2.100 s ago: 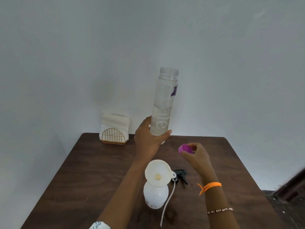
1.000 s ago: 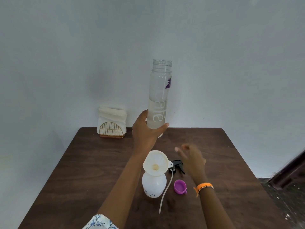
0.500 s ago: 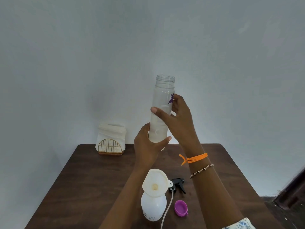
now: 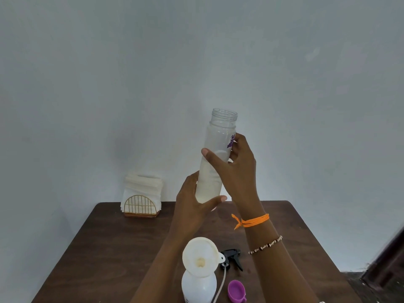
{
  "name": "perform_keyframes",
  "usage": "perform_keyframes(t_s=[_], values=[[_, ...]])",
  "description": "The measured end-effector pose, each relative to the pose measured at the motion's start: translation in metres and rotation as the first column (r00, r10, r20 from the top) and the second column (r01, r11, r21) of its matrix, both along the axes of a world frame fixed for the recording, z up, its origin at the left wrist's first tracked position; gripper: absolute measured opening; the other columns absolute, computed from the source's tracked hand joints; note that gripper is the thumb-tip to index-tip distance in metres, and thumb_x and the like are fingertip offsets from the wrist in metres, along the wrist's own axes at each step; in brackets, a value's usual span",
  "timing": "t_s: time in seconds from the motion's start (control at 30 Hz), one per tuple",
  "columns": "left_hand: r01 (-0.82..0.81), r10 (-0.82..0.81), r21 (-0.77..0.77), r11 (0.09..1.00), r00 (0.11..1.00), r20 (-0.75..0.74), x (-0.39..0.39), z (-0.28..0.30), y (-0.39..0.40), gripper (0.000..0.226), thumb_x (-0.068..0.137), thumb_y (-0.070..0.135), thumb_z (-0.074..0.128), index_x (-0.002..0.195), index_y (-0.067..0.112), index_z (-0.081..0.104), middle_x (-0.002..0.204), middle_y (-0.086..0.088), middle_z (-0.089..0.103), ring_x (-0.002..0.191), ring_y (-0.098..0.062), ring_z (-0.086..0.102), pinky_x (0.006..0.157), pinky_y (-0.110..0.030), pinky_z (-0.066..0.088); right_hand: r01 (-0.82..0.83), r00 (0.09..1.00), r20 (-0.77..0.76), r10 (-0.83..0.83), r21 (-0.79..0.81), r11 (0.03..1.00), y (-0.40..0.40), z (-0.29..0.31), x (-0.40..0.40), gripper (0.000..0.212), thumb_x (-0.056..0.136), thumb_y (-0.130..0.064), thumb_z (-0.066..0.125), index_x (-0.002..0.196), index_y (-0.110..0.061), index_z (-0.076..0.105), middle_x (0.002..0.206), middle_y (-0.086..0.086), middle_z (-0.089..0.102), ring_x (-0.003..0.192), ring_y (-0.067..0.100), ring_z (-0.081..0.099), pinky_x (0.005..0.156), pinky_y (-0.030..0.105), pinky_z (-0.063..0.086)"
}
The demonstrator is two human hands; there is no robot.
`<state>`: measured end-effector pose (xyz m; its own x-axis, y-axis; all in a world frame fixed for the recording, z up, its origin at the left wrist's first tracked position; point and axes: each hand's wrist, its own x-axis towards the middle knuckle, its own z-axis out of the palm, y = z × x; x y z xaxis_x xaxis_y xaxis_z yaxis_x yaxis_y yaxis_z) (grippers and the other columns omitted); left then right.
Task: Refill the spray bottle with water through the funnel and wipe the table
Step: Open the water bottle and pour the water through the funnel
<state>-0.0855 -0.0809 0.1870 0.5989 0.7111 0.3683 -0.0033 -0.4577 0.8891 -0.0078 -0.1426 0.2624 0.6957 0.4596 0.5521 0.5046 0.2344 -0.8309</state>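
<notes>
A tall clear water bottle [image 4: 219, 136], uncapped and about half full, is held upright above the table. My left hand [image 4: 192, 206] grips its base, and my right hand [image 4: 237, 171] wraps its middle. Below, near the front edge, stands the white spray bottle [image 4: 197, 287] with a cream funnel [image 4: 200, 255] seated in its neck. The black spray head [image 4: 232, 258] with its white tube lies just right of the funnel. The purple cap [image 4: 236, 290] rests open side up beside the spray bottle.
The dark wooden table [image 4: 98, 248] stands against a pale wall. A gold wire holder of white napkins [image 4: 142, 199] sits at the table's back left corner. A dark door edge [image 4: 387, 263] shows at the far right.
My right hand set the purple cap down on the table, then rose and took hold of the water bottle's middle. The bottle stays upright in my left hand.
</notes>
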Motion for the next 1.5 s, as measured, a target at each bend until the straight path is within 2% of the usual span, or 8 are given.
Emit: perform_keyframes(t_s=[0.23, 0.43, 0.57, 0.67, 0.9, 1.13, 1.27, 1.5], values=[[0.147, -0.156, -0.072, 0.986, 0.978, -0.14, -0.033, -0.031, 0.002, 0.086, 0.05, 0.061, 0.073, 0.126, 0.049, 0.033, 0.124, 0.038, 0.034, 0.113, 0.022, 0.033, 0.083, -0.006, 0.03, -0.009, 1.0, 0.011, 0.008, 0.016, 1.0, -0.013, -0.012, 0.006, 0.049, 0.07, -0.019, 0.08, 0.113, -0.017, 0.056, 0.101, -0.008, 0.067, 0.087, 0.001, 0.064, 0.069, 0.014, 0.052], [0.163, -0.189, -0.117, 0.98, 0.945, -0.266, -0.058, -0.07, -0.009, 0.099, 0.039, 0.066, 0.074, 0.126, 0.053, 0.028, 0.129, 0.038, 0.025, 0.117, 0.015, 0.029, 0.096, -0.02, 0.026, 0.025, 0.999, 0.031, -0.024, -0.015, 1.0, -0.029, -0.031, 0.009, 0.044, 0.068, -0.011, 0.079, 0.105, -0.022, 0.058, 0.092, -0.016, 0.065, 0.082, -0.002, 0.062, 0.063, 0.009, 0.048], [0.176, -0.223, -0.168, 0.97, 0.921, -0.32, -0.067, -0.092, -0.015, 0.12, 0.027, 0.079, 0.072, 0.131, 0.049, 0.021, 0.13, 0.038, 0.018, 0.117, 0.015, 0.026, 0.096, -0.017, 0.024, 0.033, 0.999, 0.027, -0.032, -0.048, 0.998, -0.039, -0.052, 0.009, 0.045, 0.064, -0.016, 0.078, 0.104, -0.022, 0.06, 0.089, -0.015, 0.066, 0.081, 0.0, 0.062, 0.062, 0.012, 0.05], [0.18, -0.234, -0.184, 0.966, 0.914, -0.332, -0.07, -0.104, -0.018, 0.118, 0.027, 0.08, 0.071, 0.129, 0.049, 0.02, 0.129, 0.04, 0.016, 0.119, 0.014, 0.026, 0.099, -0.017, 0.027, 0.039, 0.999, 0.018, -0.037, -0.076, 0.996, -0.046, -0.07, 0.008, 0.046, 0.062, -0.017, 0.076, 0.106, -0.021, 0.06, 0.091, -0.013, 0.067, 0.08, 0.001, 0.063, 0.063, 0.01, 0.048], [0.117, -0.184, -0.221, 0.968, 0.93, -0.318, -0.067, -0.129, -0.022, 0.119, 0.037, 0.067, 0.08, 0.135, 0.05, 0.015, 0.141, 0.028, 0.022, 0.13, 0.0, 0.027, 0.11, -0.035, 0.029, 0.046, 0.999, 0.021, -0.043, -0.173, 0.984, -0.065, -0.107, 0.002, 0.048, 0.065, -0.004, 0.079, 0.101, -0.029, 0.061, 0.084, -0.02, 0.068, 0.076, -0.001, 0.064, 0.062, 0.005, 0.045], [0.084, -0.165, -0.282, 0.956, 0.947, -0.276, -0.063, -0.143, -0.027, 0.116, 0.047, 0.045, 0.086, 0.138, 0.048, 0.014, 0.144, 0.023, 0.026, 0.129, -0.001, 0.029, 0.108, -0.03, 0.029, 0.055, 0.998, 0.055, -0.042, -0.259, 0.964, -0.081, -0.137, -0.005, 0.055, 0.064, -0.005, 0.078, 0.105, -0.035, 0.058, 0.086, -0.018, 0.067, 0.078, 0.0, 0.062, 0.06, 0.006, 0.045], [0.063, -0.144, -0.287, 0.956, 0.952, -0.269, -0.06, -0.143, -0.028, 0.107, 0.058, 0.033, 0.086, 0.138, 0.045, 0.016, 0.138, 0.025, 0.027, 0.125, 0.0, 0.03, 0.102, -0.026, 0.029, 0.055, 0.998, 0.05, -0.041, -0.325, 0.944, -0.089, -0.152, -0.009, 0.057, 0.063, -0.011, 0.081, 0.11, -0.032, 0.056, 0.094, -0.021, 0.062, 0.087, -0.008, 0.059, 0.062, 0.003, 0.045], [-0.013, -0.066, -0.251, 0.968, 0.951, -0.302, -0.062, -0.144, -0.025, 0.1, 0.052, 0.05, 0.081, 0.137, 0.043, 0.028, 0.133, 0.026, 0.037, 0.125, -0.003, 0.037, 0.106, -0.037, 0.038, 0.019, 0.999, 0.043, -0.003, -0.374, 0.927, -0.098, -0.172, -0.019, 0.058, 0.061, -0.024, 0.082, 0.108, -0.041, 0.053, 0.098, -0.019, 0.065, 0.09, -0.001, 0.062, 0.07, 0.008, 0.048]])
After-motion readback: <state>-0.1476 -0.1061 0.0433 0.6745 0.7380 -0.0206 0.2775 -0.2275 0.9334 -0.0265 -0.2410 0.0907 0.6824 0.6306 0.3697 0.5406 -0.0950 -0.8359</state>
